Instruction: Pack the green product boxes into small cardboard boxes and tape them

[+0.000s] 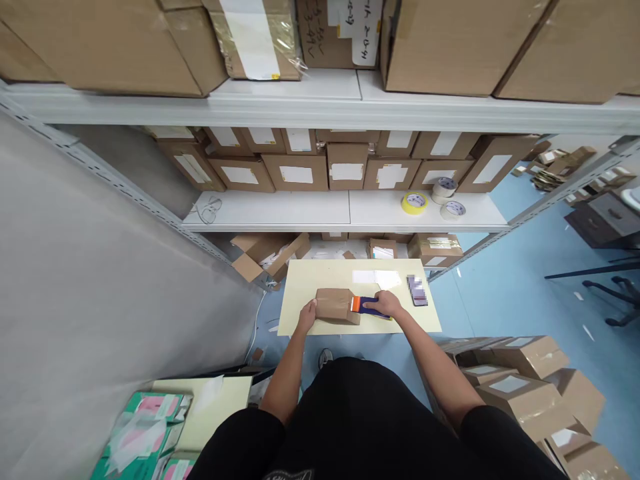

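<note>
A small brown cardboard box (pixel 334 304) lies on the pale yellow table (pixel 300 272) in front of me. My left hand (pixel 307 316) grips its left end, the fingers partly out of sight behind the edge. My right hand (pixel 386 304) is closed round the dark blue handle of a scraper-like tool (pixel 369 305). The tool's orange head meets the right end of the box. Something thin and yellow-edged shows under the right hand, too hidden to name. White paper labels (pixel 376 277) lie behind the box, with a phone-like purple item (pixel 417 291) to their right.
A white shelf (pixel 300 208) beyond the table carries labelled boxes, a yellow tape roll (pixel 414 203), pale tape rolls (pixel 453 210) and a white cable (pixel 209 209). An open carton (pixel 270 253) sits low at left. Stacked boxes (pixel 520 390) stand right, green packages (pixel 145 427) at lower left.
</note>
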`<state>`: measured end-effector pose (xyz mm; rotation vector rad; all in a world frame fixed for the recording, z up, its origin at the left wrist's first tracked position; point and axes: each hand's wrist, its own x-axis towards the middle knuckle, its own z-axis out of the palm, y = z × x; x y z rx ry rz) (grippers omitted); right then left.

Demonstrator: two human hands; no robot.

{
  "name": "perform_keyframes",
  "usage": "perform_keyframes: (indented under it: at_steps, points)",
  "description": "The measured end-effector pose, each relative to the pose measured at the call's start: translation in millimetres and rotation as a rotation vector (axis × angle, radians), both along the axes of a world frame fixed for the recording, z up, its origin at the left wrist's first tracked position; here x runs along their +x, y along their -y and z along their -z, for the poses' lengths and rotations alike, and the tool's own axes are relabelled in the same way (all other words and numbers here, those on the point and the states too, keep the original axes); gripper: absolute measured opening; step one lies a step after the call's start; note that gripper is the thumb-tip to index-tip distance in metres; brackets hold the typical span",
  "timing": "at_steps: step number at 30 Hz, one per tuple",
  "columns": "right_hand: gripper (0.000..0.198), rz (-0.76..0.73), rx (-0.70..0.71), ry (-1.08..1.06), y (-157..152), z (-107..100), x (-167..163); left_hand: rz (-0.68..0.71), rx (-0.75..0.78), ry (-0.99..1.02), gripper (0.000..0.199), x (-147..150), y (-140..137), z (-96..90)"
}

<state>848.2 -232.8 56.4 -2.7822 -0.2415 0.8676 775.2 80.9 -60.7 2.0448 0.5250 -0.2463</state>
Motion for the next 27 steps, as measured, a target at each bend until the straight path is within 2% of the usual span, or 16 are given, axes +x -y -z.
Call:
perform_keyframes:
  at_steps: [4, 7, 11, 15, 18, 21, 23, 27]
  points:
    - [0.064, -0.034, 0.053, 0.054, -75, -1, -6, -0.107, 0.063, -0.053, 0.046, 0, -56, -5.8]
    - [0.062, -0.053, 0.043, 0.043, -138, 0, -6, -0.147, 0.072, -0.043, 0.047, 0, -82, -6.8]
    - [0.062, -0.074, -0.021, 0.005, -201, 4, -5, -0.071, -0.019, -0.027, 0.053, -2, -88, 3.6]
    - [0.061, -0.056, -0.085, -0.034, -225, 4, -4, -0.023, -0.058, -0.081, 0.058, -2, -75, 20.5]
    - [0.059, -0.021, -0.124, -0.042, -218, 4, -3, 0.004, -0.043, -0.096, 0.06, 4, -54, 29.6]
    - [0.061, 0.006, -0.162, -0.036, -187, 5, -3, 0.048, -0.023, -0.122, 0.06, 10, -31, 33.3]
    - [0.064, 0.03, -0.18, -0.041, -152, 5, -4, 0.085, -0.004, -0.14, 0.058, 12, -18, 33.7]
    - [0.062, 0.123, -0.259, -0.07, -56, 2, -18, 0.156, 0.04, -0.158, 0.057, 15, -7, 33.7]
